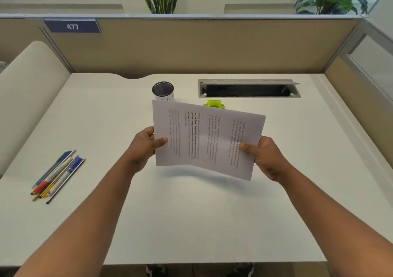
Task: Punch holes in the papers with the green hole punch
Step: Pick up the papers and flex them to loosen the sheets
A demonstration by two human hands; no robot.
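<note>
Left hand: our left hand (146,147) grips the left edge of the papers, thumb pressed flat on the printed face and the fingers curled behind.
Right hand: our right hand (265,157) pinches the right edge in the same way, thumb on top and the other fingers hidden behind the sheets.
Papers: we hold the papers (207,138) lifted off the desk, turned sideways so the lines of black print run up and down; the far edge tilts away from us, and a soft shadow lies on the desk below them. They are white, and we cannot tell how many sheets there are.
Green hole punch: the green hole punch (213,103) stands on the desk just beyond the far edge of the papers, which hide most of it; we see only its bright lime top with a pale slot in the middle.
Pen cup: a black mesh cup (163,90) stands to the left of the punch, partly behind the papers' far left corner.
Cable tray: a grey open cable slot (248,88) is set into the desk behind the punch.
Pens: a bundle of pens and pencils (57,176) lies well apart at our left.
Desk: the white desk (191,223) is enclosed by tan partitions.
</note>
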